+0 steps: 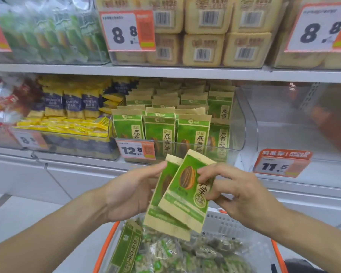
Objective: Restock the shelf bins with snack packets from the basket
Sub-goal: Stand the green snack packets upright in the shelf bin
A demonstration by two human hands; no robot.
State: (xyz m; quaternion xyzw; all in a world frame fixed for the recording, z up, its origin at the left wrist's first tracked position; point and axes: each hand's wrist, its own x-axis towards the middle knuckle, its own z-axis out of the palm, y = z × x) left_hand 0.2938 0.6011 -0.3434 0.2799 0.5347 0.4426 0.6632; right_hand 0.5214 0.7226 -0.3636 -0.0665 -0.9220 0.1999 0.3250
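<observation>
Snack packets [182, 191], two, I pinch with both hands [130, 192] [242, 194] above basket [232, 223]; full green bin [238, 123] stands just behind.

The white shelf [165, 72] carries clear bins [242, 123] of upright green packets [193, 131] and yellow packets [71, 123].

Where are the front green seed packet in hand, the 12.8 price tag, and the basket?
front green seed packet [187, 186], head view, printed face.
12.8 price tag [135, 149], head view, white number area.
basket [105, 247], head view, orange left rim.
</observation>
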